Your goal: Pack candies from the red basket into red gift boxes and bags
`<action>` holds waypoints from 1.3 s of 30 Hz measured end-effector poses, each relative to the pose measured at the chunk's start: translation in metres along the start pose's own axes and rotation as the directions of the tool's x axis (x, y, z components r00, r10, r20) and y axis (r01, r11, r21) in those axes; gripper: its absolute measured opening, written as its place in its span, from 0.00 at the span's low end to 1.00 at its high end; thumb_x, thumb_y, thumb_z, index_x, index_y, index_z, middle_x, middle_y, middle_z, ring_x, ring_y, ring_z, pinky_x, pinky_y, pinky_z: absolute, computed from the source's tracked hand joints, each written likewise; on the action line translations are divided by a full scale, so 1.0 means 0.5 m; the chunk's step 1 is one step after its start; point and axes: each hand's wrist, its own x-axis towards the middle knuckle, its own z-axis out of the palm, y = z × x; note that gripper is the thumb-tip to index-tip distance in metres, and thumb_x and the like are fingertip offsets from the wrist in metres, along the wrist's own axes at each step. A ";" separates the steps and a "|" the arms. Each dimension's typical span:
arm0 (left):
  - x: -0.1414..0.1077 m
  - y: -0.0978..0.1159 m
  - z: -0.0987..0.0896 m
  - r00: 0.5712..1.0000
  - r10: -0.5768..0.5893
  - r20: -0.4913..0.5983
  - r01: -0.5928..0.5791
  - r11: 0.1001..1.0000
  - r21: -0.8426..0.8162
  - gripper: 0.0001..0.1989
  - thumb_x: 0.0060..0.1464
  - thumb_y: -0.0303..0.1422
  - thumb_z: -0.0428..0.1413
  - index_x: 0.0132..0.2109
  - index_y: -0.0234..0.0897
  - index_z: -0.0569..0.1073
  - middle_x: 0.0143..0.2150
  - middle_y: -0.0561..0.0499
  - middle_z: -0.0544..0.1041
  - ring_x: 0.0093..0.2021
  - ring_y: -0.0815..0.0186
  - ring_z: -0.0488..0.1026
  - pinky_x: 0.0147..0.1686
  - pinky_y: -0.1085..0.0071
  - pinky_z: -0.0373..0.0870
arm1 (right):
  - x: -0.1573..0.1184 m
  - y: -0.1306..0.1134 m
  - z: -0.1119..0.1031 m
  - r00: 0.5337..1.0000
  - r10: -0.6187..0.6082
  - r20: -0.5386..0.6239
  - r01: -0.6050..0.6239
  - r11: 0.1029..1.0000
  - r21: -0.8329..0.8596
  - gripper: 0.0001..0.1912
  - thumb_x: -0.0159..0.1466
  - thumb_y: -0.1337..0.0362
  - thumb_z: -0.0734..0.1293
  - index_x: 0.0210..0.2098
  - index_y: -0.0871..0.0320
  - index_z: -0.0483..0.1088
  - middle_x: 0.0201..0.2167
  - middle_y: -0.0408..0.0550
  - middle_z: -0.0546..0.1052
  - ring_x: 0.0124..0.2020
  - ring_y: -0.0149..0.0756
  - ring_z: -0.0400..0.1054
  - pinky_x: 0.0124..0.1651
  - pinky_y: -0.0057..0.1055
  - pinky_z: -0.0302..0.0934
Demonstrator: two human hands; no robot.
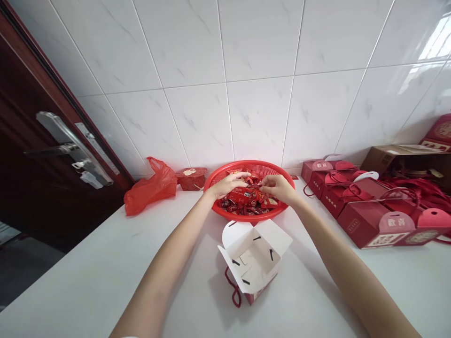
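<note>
A red plastic basket [214,206] full of red-wrapped candies [243,196] stands against the wall. Both my hands reach into it. My left hand [229,184] lies over the candies at the left side, fingers stretched out, with nothing plainly held. From the right, my right hand [277,188] pinches the end of a small dark red wrapped candy [254,186] with thumb and fingers. In front of the basket sits a gift box [262,263] with its flaps open, white inside, with black cord ends through its walls and a dark red cord handle [237,295] hanging at its left.
Several closed red gift boxes [359,223] stand at the right, beside a cardboard box [384,157] and a heap of red cords [419,188]. A red plastic bag [151,190] and a small red box [192,179] lie left of the basket. A dark door [42,173] is at far left.
</note>
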 end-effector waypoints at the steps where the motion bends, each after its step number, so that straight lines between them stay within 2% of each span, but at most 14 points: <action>1: 0.001 -0.002 -0.001 1.000 0.000 -0.001 0.000 1.000 -0.008 0.26 0.49 0.33 0.62 0.57 0.40 0.76 0.59 0.47 0.75 0.60 0.56 0.70 0.64 0.58 0.61 | 0.000 0.000 -0.001 1.000 -0.003 -0.003 0.003 1.000 -0.003 0.08 0.54 0.68 0.72 0.25 0.56 0.67 0.18 0.39 0.74 0.18 0.33 0.70 0.21 0.26 0.62; 5: 0.002 -0.008 -0.001 0.999 0.006 -0.043 -0.007 1.000 -0.028 0.24 0.51 0.34 0.63 0.57 0.40 0.76 0.58 0.45 0.75 0.58 0.57 0.71 0.60 0.59 0.66 | -0.001 -0.002 -0.003 1.000 0.006 -0.030 -0.007 1.000 -0.029 0.06 0.55 0.67 0.70 0.26 0.56 0.67 0.19 0.40 0.74 0.19 0.33 0.70 0.20 0.25 0.60; 9: 0.004 -0.011 -0.001 0.999 0.035 -0.041 -0.037 0.999 -0.031 0.25 0.51 0.37 0.65 0.56 0.40 0.76 0.58 0.44 0.75 0.56 0.56 0.72 0.56 0.60 0.70 | 0.000 -0.001 -0.003 0.997 -0.017 -0.075 0.015 0.999 -0.028 0.07 0.56 0.68 0.70 0.25 0.57 0.66 0.21 0.39 0.73 0.20 0.32 0.71 0.23 0.25 0.62; 14: 0.004 -0.008 -0.001 0.997 0.076 0.000 -0.076 0.997 -0.020 0.20 0.50 0.42 0.66 0.48 0.37 0.81 0.53 0.45 0.78 0.53 0.58 0.73 0.56 0.62 0.69 | 0.001 0.001 -0.002 0.992 0.026 -0.120 -0.016 0.996 0.085 0.11 0.56 0.64 0.71 0.28 0.55 0.63 0.24 0.39 0.74 0.21 0.32 0.73 0.25 0.27 0.66; 16: 0.003 -0.008 -0.001 0.999 0.050 -0.003 -0.050 0.998 -0.025 0.18 0.51 0.41 0.65 0.47 0.37 0.81 0.51 0.46 0.79 0.52 0.59 0.73 0.55 0.63 0.69 | 0.000 0.000 -0.002 0.989 0.056 -0.133 -0.038 0.990 0.137 0.12 0.56 0.63 0.71 0.29 0.55 0.61 0.24 0.39 0.74 0.21 0.34 0.74 0.25 0.28 0.67; 20: 0.005 -0.011 0.000 0.994 -0.102 -0.036 0.100 0.993 -0.056 0.18 0.55 0.37 0.61 0.52 0.38 0.80 0.47 0.47 0.80 0.48 0.59 0.75 0.50 0.61 0.74 | -0.001 -0.003 -0.005 0.986 0.060 -0.152 -0.030 0.981 0.193 0.12 0.57 0.61 0.69 0.30 0.54 0.60 0.23 0.38 0.73 0.21 0.35 0.74 0.26 0.31 0.69; 23: 0.006 -0.013 0.000 0.995 -0.088 -0.044 0.087 0.996 -0.009 0.17 0.54 0.32 0.61 0.51 0.38 0.80 0.51 0.47 0.79 0.53 0.59 0.74 0.57 0.62 0.70 | 0.000 -0.003 -0.007 0.986 0.050 -0.157 -0.019 0.981 0.192 0.13 0.56 0.59 0.70 0.31 0.53 0.60 0.24 0.38 0.72 0.21 0.34 0.74 0.27 0.31 0.69; 25: 0.006 -0.012 -0.002 0.998 -0.064 -0.024 0.065 0.998 0.023 0.20 0.52 0.30 0.61 0.53 0.38 0.79 0.53 0.47 0.78 0.56 0.58 0.72 0.59 0.61 0.68 | 0.000 -0.003 -0.007 0.984 0.049 -0.173 -0.016 0.982 0.189 0.14 0.56 0.58 0.70 0.31 0.54 0.60 0.24 0.38 0.72 0.21 0.33 0.73 0.27 0.31 0.69; 30: 0.004 -0.017 -0.007 0.999 -0.038 0.000 0.038 0.999 0.033 0.32 0.48 0.26 0.62 0.62 0.41 0.72 0.56 0.44 0.75 0.57 0.57 0.71 0.57 0.59 0.70 | -0.001 -0.008 -0.006 0.973 0.063 -0.221 -0.021 0.982 0.189 0.12 0.56 0.60 0.70 0.30 0.54 0.61 0.23 0.38 0.72 0.20 0.31 0.71 0.28 0.30 0.69; 35: 0.006 -0.024 -0.005 0.999 -0.031 -0.020 0.030 0.998 -0.046 0.31 0.48 0.25 0.62 0.61 0.38 0.71 0.51 0.43 0.76 0.47 0.59 0.76 0.52 0.56 0.73 | -0.002 -0.010 -0.005 0.972 0.069 -0.225 -0.027 0.982 0.185 0.12 0.56 0.60 0.70 0.30 0.54 0.61 0.24 0.38 0.72 0.20 0.30 0.70 0.27 0.29 0.68; 39: 0.004 -0.019 -0.002 0.998 0.000 -0.056 -0.001 1.000 -0.020 0.30 0.49 0.26 0.62 0.60 0.37 0.72 0.48 0.44 0.78 0.45 0.60 0.77 0.49 0.60 0.75 | -0.002 -0.007 -0.006 0.979 0.051 -0.196 -0.017 0.985 0.171 0.13 0.55 0.58 0.71 0.30 0.54 0.62 0.25 0.40 0.73 0.21 0.31 0.71 0.27 0.29 0.67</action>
